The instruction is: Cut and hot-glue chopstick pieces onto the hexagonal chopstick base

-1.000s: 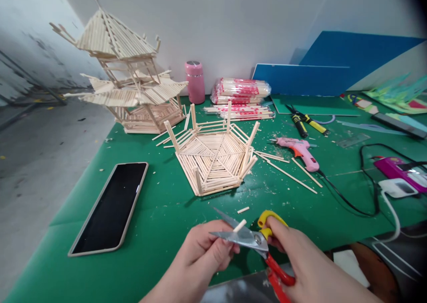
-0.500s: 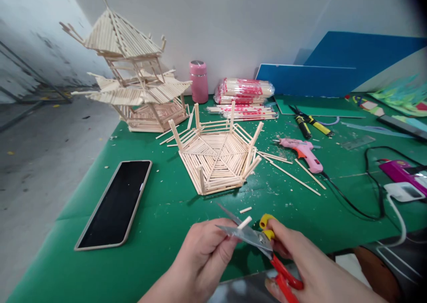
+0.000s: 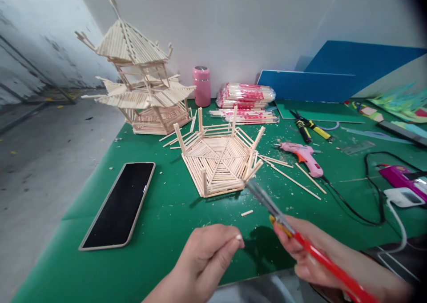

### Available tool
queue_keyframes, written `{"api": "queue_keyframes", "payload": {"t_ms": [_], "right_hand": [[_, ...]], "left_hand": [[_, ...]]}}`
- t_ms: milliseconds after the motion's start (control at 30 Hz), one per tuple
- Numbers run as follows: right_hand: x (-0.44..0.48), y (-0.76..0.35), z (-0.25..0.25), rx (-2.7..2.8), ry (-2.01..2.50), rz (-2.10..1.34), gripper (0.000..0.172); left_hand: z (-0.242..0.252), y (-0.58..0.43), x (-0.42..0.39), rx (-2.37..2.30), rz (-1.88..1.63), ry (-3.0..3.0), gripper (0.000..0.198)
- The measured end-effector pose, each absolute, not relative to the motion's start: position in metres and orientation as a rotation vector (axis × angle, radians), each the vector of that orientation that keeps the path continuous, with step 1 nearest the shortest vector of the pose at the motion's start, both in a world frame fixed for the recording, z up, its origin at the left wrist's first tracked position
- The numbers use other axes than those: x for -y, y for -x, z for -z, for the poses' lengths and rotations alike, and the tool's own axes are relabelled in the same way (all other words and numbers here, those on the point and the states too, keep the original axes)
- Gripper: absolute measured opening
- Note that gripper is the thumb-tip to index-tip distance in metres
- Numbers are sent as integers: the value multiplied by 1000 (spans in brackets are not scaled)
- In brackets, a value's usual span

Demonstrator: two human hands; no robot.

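My left hand (image 3: pixel 210 256) is pinched shut near the table's front, and the pale end of a short wooden stick (image 3: pixel 239 237) shows at its fingertips. Most of that stick is hidden by the fingers. To the right, my right hand (image 3: pixel 310 249) grips red-handled scissors (image 3: pixel 328 267), held up with the blades toward the far side and blurred by motion. Beyond the hands sits a six-sided base of wooden sticks (image 3: pixel 218 161) with upright posts at its corners. A small cut stick piece (image 3: pixel 247 213) lies between it and my left hand.
A stick pagoda model (image 3: pixel 143 89) stands back left, beside a pink bottle (image 3: pixel 201 87) and wrapped stick bundles (image 3: pixel 245 96). A phone (image 3: pixel 118 205) lies left. At right are a pink glue gun (image 3: pixel 303 156) with its cord, yellow-black pliers (image 3: pixel 312 127) and a purple device (image 3: pixel 403 181).
The scissors have come away from the stick in my left hand and swung up and right, blades drawn together. Less of the stick shows past my fingers. The view has shifted slightly.
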State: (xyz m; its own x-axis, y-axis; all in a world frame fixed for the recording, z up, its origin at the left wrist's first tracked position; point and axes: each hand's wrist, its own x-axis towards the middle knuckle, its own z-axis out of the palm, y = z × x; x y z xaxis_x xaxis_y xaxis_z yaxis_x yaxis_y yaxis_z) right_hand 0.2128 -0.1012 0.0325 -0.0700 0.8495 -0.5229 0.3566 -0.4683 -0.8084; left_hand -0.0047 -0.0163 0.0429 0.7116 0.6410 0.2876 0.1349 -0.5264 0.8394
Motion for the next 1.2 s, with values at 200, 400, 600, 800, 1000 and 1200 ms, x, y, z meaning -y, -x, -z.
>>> {"api": "queue_keyframes", "payload": {"t_ms": [200,400,600,800,1000,1200], "right_hand": [[113,-230,-39,1211,1926,-1195,40],[117,-256,-38,1572,2371,-603,36],[111,-287,-11,1577,2533,-356,49],[97,-307,-14,1742,2493,-132,53],[59,-280,-60,1780,2185,63,31],[-21,-215,-115,2110,1860,-10,18]], "left_hand": [[-40,3,17,-709,-777,-1903,15],[-29,4,12,-758,-737,-1924,13],[-22,14,8,-892,-677,-1971,18],[-27,15,1,-903,-622,-2063,15],[-31,13,-4,-799,-610,-2287,18],[-17,9,-7,-646,-880,-2568,21]]}}
